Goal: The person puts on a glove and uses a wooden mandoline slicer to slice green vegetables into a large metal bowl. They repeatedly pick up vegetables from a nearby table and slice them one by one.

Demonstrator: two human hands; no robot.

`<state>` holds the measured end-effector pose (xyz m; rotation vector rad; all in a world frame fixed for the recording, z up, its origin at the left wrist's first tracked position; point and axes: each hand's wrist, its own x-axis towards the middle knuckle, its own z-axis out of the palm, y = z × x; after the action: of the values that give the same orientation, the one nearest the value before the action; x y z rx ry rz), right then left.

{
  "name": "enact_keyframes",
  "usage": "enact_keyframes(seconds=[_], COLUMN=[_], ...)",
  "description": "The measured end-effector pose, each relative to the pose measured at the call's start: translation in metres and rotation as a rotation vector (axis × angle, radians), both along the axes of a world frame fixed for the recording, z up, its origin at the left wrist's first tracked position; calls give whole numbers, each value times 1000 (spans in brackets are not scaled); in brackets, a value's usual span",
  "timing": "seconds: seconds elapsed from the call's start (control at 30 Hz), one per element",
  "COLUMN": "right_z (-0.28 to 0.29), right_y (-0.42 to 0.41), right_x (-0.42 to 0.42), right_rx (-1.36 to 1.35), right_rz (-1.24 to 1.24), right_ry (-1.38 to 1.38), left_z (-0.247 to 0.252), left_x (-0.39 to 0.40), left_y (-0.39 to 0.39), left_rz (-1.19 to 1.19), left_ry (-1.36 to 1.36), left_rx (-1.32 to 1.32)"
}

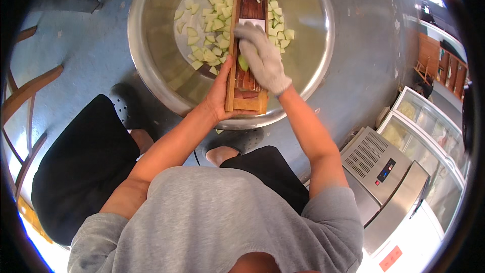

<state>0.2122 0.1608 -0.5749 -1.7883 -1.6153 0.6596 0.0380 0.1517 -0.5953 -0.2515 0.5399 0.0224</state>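
Observation:
A wooden mandoline slicer [250,3] with a pale metal blade plate [251,21] leans over a large steel basin [159,94]. Its near end, an open wooden frame, rests in my left hand [218,98], with the thumb along the left rail. My right hand [261,57], in a white knit glove, lies over the slicer's bed just below the blade. Under its palm and fingers shows the edge of a green vegetable piece [243,63]; the rest is hidden. Many pale green vegetable slices [216,19] lie on the basin's floor, on both sides of the slicer.
My feet, in dark perforated clogs [123,102], stand close to the basin's near side. Wooden chairs [32,83] are at the left. On the right are a stainless steel appliance [373,159] with a lit panel and a glass-topped chest [420,132]. The floor [363,45] is blue-grey.

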Motion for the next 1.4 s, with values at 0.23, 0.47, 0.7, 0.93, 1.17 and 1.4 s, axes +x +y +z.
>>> enact_keyframes(seconds=[0.23, 0.47, 0.7, 0.93, 1.17, 1.4], right_z=[-31, 5, -46, 5, -34, -5], right_y=[59, -4, 69, -11, 55, -4], right_x=[48, 2, 55, -5, 51, 1], right_rx=[-5, -83, -78, -165, -188, -199], right_rz=[-126, 100, -157, 18, -151, -79], right_ry=[-147, -82, -376, -232, -408, -336], left_z=[-4, -10, 1, -4, 2, -7], left_x=[4, 3, 3, 0, 3, -2], left_y=[-2, -4, 0, -3, 1, -4], left_rz=[0, 31, 6, 20, 5, 52], left_ry=[-128, -81, -163, -13, -170, -88], left_rx=[-50, -37, -77, 1, -70, -81])
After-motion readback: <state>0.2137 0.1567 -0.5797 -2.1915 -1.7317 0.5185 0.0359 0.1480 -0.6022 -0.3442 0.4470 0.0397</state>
